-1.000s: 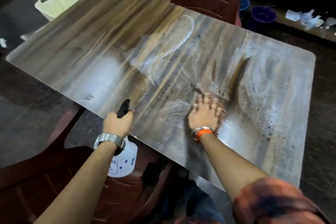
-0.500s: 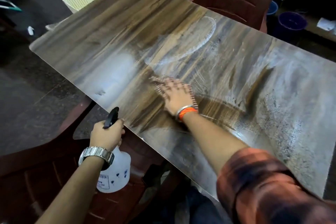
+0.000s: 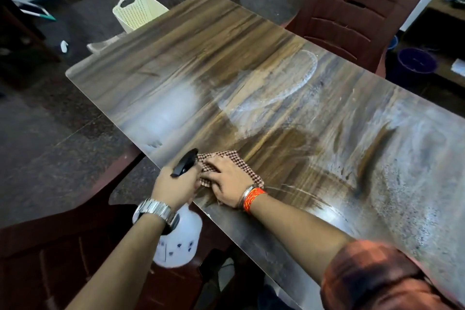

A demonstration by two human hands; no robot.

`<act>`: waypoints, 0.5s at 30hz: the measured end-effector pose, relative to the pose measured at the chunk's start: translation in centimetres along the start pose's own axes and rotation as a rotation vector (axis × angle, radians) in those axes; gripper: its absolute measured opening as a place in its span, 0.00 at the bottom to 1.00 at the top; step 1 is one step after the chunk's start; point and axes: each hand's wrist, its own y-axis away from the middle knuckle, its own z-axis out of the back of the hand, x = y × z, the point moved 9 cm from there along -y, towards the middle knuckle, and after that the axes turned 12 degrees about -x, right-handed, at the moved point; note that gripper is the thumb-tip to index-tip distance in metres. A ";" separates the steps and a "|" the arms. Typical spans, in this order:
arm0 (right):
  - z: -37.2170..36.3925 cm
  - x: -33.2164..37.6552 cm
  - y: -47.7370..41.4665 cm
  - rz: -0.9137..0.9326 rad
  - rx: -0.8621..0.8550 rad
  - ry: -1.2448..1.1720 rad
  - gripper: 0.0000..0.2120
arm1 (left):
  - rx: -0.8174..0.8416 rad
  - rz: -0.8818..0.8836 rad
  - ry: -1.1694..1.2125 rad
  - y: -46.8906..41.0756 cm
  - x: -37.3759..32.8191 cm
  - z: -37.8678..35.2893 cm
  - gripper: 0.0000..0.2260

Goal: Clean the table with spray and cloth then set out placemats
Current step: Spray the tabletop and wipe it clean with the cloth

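Observation:
The long wood-grain table [image 3: 226, 53] shows white spray haze and wipe streaks across its middle and right. My right hand [image 3: 227, 181] presses flat on a brown checked cloth [image 3: 236, 158] at the table's near edge. My left hand [image 3: 176, 184] grips the black trigger head of a white spray bottle [image 3: 181, 241], which hangs just off the near edge, beside the cloth. The two hands nearly touch. No placemats are in view.
A dark red plastic chair [image 3: 357, 7] stands at the far side, another [image 3: 50, 246] at the near left under my arm. A cream basket [image 3: 137, 11] sits on the floor beyond the left end. A blue bucket [image 3: 416, 63] stands at the right.
My right hand has dragged the cloth from the table's middle leftward and back to the near edge, beside the bottle. The view has shifted left.

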 end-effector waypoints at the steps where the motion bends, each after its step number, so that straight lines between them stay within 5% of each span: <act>1: 0.0 0.0 0.0 -0.007 0.005 -0.007 0.25 | 0.028 -0.036 -0.001 -0.6 -1.7 -0.8 0.17; 8: 1.1 -3.2 -0.3 -0.164 -0.069 0.040 0.25 | 0.015 -0.134 -0.029 -3.7 -10.3 -4.9 0.19; 15: 4.2 -10.9 -7.3 -0.247 -0.190 0.157 0.22 | -0.049 -0.071 -0.054 -7.6 -9.6 -5.9 0.16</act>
